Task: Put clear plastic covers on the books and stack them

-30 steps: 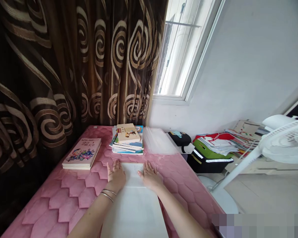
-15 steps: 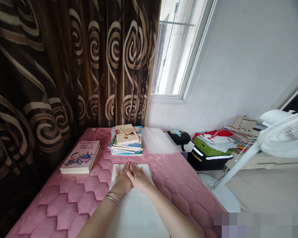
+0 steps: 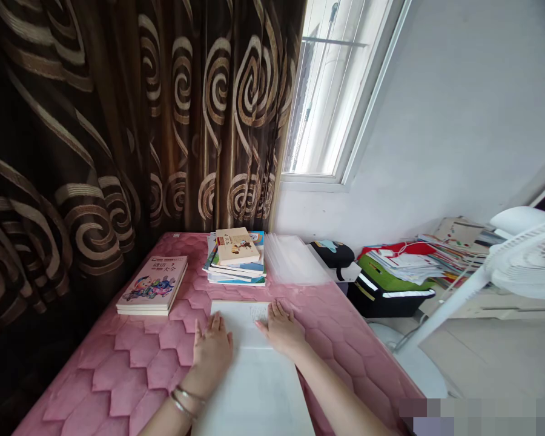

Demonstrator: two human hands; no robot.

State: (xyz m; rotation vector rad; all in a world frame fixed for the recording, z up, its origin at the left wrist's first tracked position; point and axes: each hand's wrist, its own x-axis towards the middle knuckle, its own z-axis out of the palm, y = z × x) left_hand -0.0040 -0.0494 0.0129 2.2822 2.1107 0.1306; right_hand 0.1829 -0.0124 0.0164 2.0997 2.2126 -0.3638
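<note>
A white open book or cover (image 3: 258,387) lies flat in front of me, with a line running across it and small print near its upper right corner. My left hand (image 3: 213,345) rests at its upper left edge, fingers spread and pointing away from me. Two bracelets (image 3: 186,401) circle the left wrist. My right hand (image 3: 282,328) lies flat over the upper right edge, thumb out towards the print. Nothing is gripped in either hand. The near end of the white book or cover runs out of view.
Pink quilted bedding (image 3: 131,375) lies beneath everything. Books with a cartoon cover (image 3: 152,284) sit at left, a mixed book stack (image 3: 236,257) ahead, clear plastic sheets (image 3: 295,260) beside it. A white fan (image 3: 463,309) stands right, near a black-green box (image 3: 390,287).
My hands have parted from the upper middle of the white book or cover: the left went to its left edge, the right to its right edge. The view has shifted slightly.
</note>
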